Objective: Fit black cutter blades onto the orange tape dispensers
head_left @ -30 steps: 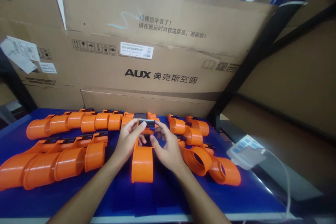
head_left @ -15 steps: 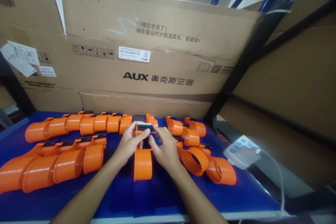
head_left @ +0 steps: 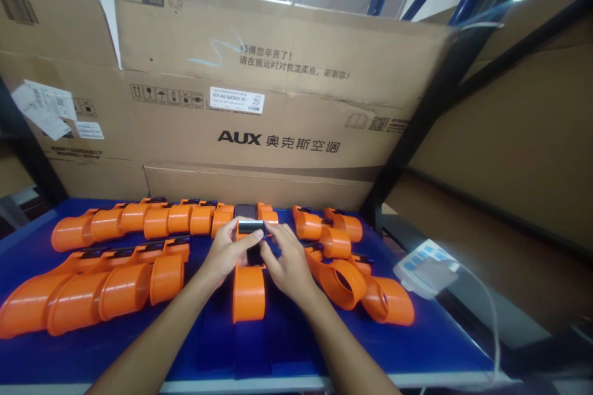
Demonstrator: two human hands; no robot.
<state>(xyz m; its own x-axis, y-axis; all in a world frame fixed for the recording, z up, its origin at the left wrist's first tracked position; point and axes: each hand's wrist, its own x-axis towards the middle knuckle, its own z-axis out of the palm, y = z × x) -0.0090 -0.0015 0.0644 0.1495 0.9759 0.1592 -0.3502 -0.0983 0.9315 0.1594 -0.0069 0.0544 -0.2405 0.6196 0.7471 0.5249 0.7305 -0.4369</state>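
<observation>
- Steadily, my left hand (head_left: pixel 227 254) clamps the black, silver-edged rectangular bar (head_left: pixel 250 226) over the blue bench (head_left: pixel 296 345).
- My right hand (head_left: pixel 290 264) touches its right end; grip unclear.
- Best hold it level, 2 thumbs bracing evenly.

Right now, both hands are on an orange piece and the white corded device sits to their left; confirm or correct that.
Not left: the head view shows the white corded device to their right. The left hand and right hand are on an orange piece.

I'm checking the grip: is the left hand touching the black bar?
Touching: the head view shows the left hand with its thumb on the black bar.
</observation>
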